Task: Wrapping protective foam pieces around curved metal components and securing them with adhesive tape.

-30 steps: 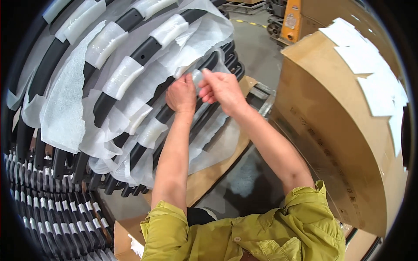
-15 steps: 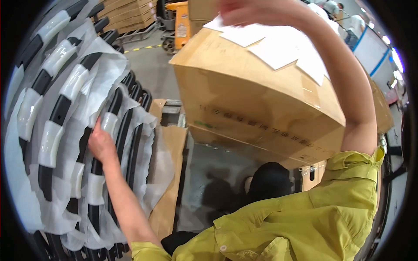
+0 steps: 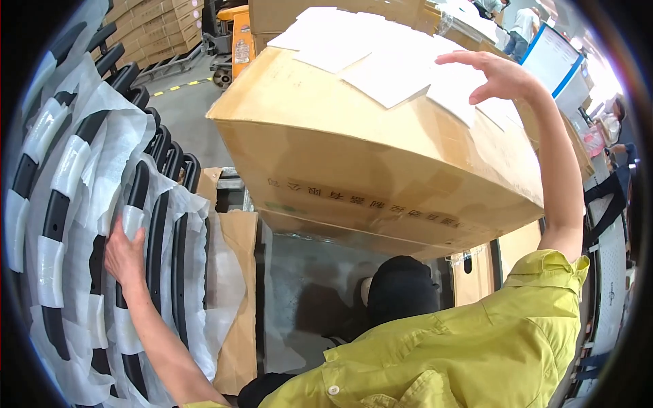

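My left hand rests flat on a stack of curved black parts wrapped in white foam sheets, standing on edge at the left. My right hand is raised with fingers spread over the top of a large brown cardboard box, just above several white paper sheets that lie on it. Neither hand holds anything. My yellow-green sleeve fills the lower right.
A flat cardboard sheet leans beside the wrapped parts. An orange pallet truck and stacked boxes stand on the grey floor behind. Other people and a screen are at the far upper right.
My right hand has left the wrapped parts, swung right and up over the box top, and now hovers lower above the papers. The view has turned toward the box. The left hand stays on the parts.
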A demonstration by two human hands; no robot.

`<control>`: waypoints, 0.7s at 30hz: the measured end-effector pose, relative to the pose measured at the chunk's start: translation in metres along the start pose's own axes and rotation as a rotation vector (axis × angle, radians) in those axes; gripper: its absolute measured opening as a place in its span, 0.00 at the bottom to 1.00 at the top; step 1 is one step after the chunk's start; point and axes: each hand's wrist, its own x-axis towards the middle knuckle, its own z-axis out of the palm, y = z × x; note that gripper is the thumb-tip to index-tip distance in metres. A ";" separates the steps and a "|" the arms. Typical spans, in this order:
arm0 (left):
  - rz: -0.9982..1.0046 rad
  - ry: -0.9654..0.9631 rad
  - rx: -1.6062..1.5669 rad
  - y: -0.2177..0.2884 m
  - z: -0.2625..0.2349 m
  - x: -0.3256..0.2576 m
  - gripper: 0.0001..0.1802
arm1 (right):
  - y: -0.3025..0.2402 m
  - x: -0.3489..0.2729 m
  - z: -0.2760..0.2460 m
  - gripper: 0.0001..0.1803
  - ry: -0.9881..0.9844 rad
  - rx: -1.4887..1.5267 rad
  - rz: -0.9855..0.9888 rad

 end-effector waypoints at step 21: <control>-0.066 0.012 -0.073 0.004 0.005 -0.004 0.24 | 0.016 0.008 0.012 0.39 -0.104 0.050 0.022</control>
